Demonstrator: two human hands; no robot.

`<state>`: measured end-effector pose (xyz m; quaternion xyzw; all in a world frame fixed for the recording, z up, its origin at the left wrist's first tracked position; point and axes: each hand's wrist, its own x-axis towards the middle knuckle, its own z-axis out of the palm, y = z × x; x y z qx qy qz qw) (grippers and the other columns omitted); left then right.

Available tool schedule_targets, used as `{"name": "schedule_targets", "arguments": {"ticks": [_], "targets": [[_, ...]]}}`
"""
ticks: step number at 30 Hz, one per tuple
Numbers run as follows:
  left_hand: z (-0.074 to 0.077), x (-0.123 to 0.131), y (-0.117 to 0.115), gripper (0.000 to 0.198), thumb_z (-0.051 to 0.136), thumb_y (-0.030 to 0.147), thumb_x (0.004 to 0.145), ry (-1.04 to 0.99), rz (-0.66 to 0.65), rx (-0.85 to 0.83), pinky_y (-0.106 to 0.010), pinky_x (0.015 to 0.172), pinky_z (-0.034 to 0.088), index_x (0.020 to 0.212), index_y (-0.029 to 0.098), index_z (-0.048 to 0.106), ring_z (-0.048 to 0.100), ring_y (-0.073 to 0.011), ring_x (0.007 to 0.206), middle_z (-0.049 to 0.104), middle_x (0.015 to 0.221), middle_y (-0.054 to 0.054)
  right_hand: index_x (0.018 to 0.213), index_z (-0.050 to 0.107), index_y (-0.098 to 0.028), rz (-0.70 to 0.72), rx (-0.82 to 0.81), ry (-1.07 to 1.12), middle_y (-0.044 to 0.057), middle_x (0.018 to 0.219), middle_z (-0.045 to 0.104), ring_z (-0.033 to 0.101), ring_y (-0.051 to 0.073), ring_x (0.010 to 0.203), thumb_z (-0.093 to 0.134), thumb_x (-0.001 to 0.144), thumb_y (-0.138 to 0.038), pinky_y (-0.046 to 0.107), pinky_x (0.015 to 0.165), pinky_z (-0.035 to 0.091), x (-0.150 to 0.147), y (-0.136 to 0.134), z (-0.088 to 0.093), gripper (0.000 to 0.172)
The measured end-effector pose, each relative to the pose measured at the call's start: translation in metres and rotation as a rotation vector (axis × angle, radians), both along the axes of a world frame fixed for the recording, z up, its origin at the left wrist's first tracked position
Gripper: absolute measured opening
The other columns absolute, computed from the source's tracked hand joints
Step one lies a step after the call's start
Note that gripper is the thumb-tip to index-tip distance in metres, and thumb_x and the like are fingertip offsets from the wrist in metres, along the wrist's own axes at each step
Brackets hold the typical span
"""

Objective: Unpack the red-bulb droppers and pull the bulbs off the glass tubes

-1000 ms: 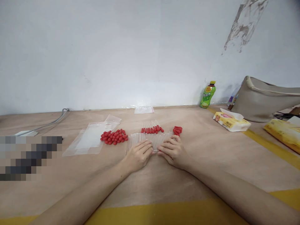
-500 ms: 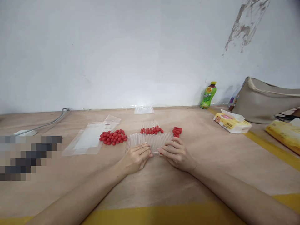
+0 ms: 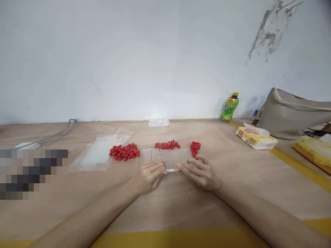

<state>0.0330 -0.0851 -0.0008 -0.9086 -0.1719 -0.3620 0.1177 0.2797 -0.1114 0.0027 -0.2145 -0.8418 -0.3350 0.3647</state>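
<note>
A row of clear thin tubes (image 3: 173,158) lies side by side in front of me. Along the row's near edge, one clear tube (image 3: 172,170) lies crosswise. My left hand (image 3: 150,175) pinches its left end, the fingers curled over the row's left part. At the other end, the fingertips of my right hand (image 3: 200,173) close on the tube; any bulb there is hidden. Beyond the row lie several droppers (image 3: 167,145), clear tubes with red bulbs towards me. Loose red rubber bulbs (image 3: 124,152) form a pile to the left. A smaller group of red bulbs (image 3: 196,147) sits beyond my right hand.
Clear plastic bags (image 3: 95,153) lie left of the pile, and another bag (image 3: 158,122) by the wall. At the right stand a green bottle (image 3: 230,107), a tissue pack (image 3: 256,137) and a grey bag (image 3: 292,115). A grey cable (image 3: 62,130) runs at the left.
My right hand has shifted slightly right and towards me, widening the gap between my hands. More of the crosswise tube shows. A red bit under my right fingertips no longer shows clearly.
</note>
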Motion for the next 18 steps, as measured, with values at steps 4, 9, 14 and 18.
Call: {"name": "schedule_targets", "arguments": {"ticks": [4, 9, 14, 18], "targets": [[0.003, -0.020, 0.012, 0.012, 0.048, 0.018, 0.085, -0.157, 0.233, 0.035, -0.031, 0.076, 0.051, 0.087, 0.017, 0.060, 0.060, -0.0164, 0.085, 0.064, 0.086, -0.005, 0.101, 0.061, -0.024, -0.210, -0.104, 0.251, 0.001, 0.081, 0.069, 0.057, 0.013, 0.070, 0.054, 0.082, -0.020, 0.030, 0.068, 0.038, 0.021, 0.011, -0.002, 0.020], [0.011, -0.031, 0.023, 0.020, 0.043, 0.021, 0.087, -0.174, 0.397, -0.046, -0.024, 0.063, 0.048, 0.098, 0.017, 0.060, 0.055, -0.0134, 0.072, 0.055, 0.079, -0.004, 0.092, 0.062, -0.018, -0.276, -0.547, 0.710, 0.004, 0.080, 0.067, 0.057, 0.013, 0.063, 0.051, 0.081, -0.036, 0.025, 0.058, 0.044, 0.033, 0.029, 0.003, 0.023], [0.015, -0.022, 0.024, 0.031, 0.037, 0.011, 0.086, -0.075, 0.370, -0.052, -0.027, 0.067, 0.047, 0.114, 0.016, 0.051, 0.053, -0.0156, 0.079, 0.052, 0.089, -0.007, 0.087, 0.065, -0.017, -0.352, -0.749, 0.880, 0.005, 0.080, 0.065, 0.051, 0.011, 0.056, 0.055, 0.074, -0.037, 0.026, 0.056, 0.042, 0.050, 0.065, 0.017, 0.027], [0.018, -0.009, 0.027, 0.028, 0.038, 0.008, 0.085, 0.042, 0.237, 0.074, -0.029, 0.073, 0.047, 0.110, 0.015, 0.049, 0.053, -0.0168, 0.083, 0.055, 0.091, -0.008, 0.088, 0.065, -0.014, -0.351, -0.951, 1.112, 0.005, 0.071, 0.063, 0.054, 0.013, 0.057, 0.058, 0.069, -0.033, 0.027, 0.056, 0.043, 0.069, 0.105, 0.011, 0.029]]}}
